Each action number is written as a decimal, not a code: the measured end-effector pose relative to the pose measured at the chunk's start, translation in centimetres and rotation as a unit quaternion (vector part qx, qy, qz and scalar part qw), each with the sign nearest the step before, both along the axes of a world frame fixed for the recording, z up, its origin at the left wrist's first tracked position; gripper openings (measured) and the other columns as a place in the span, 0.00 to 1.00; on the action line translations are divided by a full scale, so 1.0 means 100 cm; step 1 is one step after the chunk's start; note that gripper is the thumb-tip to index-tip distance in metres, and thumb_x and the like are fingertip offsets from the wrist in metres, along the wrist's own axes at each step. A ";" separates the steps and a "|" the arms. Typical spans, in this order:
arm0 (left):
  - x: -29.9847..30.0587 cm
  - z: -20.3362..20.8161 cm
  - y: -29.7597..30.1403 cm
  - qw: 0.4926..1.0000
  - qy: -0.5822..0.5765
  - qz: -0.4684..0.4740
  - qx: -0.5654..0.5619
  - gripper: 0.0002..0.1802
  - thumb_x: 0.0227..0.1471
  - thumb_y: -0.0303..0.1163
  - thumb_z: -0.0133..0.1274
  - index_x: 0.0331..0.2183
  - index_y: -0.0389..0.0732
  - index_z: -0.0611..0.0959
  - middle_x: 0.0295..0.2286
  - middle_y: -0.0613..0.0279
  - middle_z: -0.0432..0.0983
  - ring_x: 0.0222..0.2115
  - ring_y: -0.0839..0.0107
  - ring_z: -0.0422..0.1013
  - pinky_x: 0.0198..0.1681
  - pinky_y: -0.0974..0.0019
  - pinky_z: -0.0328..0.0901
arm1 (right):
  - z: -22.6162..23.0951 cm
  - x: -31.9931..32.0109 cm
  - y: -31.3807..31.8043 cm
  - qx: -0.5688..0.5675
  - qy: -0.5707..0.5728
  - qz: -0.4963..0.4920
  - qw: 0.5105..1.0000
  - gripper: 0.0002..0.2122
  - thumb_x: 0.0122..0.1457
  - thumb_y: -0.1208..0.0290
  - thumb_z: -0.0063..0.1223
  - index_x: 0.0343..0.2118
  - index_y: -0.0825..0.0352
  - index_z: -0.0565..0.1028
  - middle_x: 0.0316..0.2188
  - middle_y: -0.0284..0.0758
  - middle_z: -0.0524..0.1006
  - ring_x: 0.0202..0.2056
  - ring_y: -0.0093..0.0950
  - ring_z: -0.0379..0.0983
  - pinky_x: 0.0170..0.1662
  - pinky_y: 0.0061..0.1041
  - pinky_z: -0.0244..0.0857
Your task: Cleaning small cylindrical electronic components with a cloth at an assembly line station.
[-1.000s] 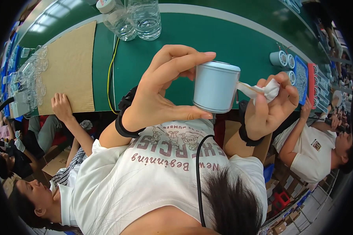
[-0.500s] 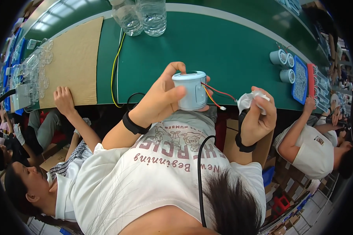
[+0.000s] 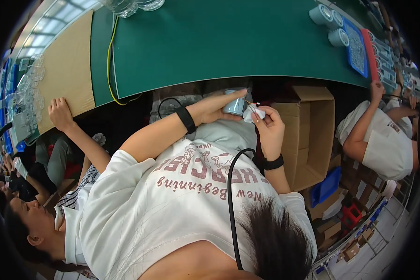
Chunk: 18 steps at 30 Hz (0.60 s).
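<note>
My left hand is wrapped round a light blue cylindrical housing, held tilted over my lap just below the table's near edge. Thin wires come out of its right side. Close by on the right, the fingers of my right hand pinch a crumpled white wipe. The wipe lies against or very near the housing; whether it touches cannot be made out. Both wrists wear black bands. The left fingers are partly hidden behind the housing.
The green table bears clear bottles, a yellow cable, a cardboard sheet, and at right more blue housings beside a blue tray. An open carton stands right of my hands. Co-workers sit on both sides.
Both hands have come down toward my lap with the housing and wipe. The housing has turned onto a tilt, and my right hand has moved left, close to it. The view has shifted too.
</note>
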State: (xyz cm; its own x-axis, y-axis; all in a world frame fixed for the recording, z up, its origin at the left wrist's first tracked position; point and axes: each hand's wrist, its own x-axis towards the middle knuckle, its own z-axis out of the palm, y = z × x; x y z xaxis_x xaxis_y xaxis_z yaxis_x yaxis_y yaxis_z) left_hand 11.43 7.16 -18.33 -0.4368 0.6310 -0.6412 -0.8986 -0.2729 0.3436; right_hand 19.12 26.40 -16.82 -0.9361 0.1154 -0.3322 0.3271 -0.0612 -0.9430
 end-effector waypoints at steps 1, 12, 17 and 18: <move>0.001 -0.008 0.011 1.000 0.000 -0.007 0.002 0.23 0.54 0.43 0.59 0.46 0.40 0.75 0.41 0.60 0.74 0.44 0.68 0.73 0.49 0.57 0.73 | -0.009 -0.001 -0.001 0.049 0.032 -0.012 0.998 0.07 0.58 0.79 0.56 0.39 0.74 0.78 0.40 0.33 0.75 0.37 0.22 0.73 0.42 0.19 0.66; -0.023 -0.089 0.105 0.996 0.073 -0.044 0.008 0.23 0.52 0.52 0.58 0.43 0.46 0.78 0.38 0.65 0.75 0.40 0.73 0.73 0.43 0.60 0.74 | -0.046 -0.023 0.032 0.415 0.133 -0.050 0.899 0.10 0.55 0.69 0.61 0.32 0.73 0.79 0.33 0.41 0.76 0.27 0.37 0.74 0.32 0.29 0.68; -0.020 -0.078 0.108 0.990 0.117 -0.053 -0.063 0.24 0.48 0.54 0.61 0.35 0.42 0.81 0.30 0.65 0.77 0.29 0.73 0.75 0.31 0.67 0.75 | -0.083 -0.026 0.052 0.253 0.009 -0.074 0.965 0.11 0.52 0.67 0.65 0.31 0.71 0.79 0.28 0.36 0.77 0.27 0.25 0.73 0.33 0.24 0.69; -0.024 -0.077 0.108 0.990 0.113 -0.040 -0.081 0.24 0.49 0.53 0.61 0.35 0.41 0.81 0.29 0.65 0.78 0.28 0.72 0.75 0.31 0.67 0.75 | -0.090 -0.028 0.045 0.205 0.033 -0.105 0.973 0.13 0.55 0.65 0.63 0.36 0.70 0.77 0.29 0.35 0.77 0.29 0.23 0.73 0.34 0.22 0.69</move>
State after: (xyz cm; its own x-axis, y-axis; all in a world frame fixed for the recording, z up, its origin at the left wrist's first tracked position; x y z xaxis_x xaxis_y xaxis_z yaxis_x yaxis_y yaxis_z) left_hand 8.98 17.97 -26.02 -0.5331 0.5660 -0.6289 -0.8108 -0.1292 0.5709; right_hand 16.34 30.88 -25.84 -0.8953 0.4167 -0.1574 0.2853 0.2651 -0.9211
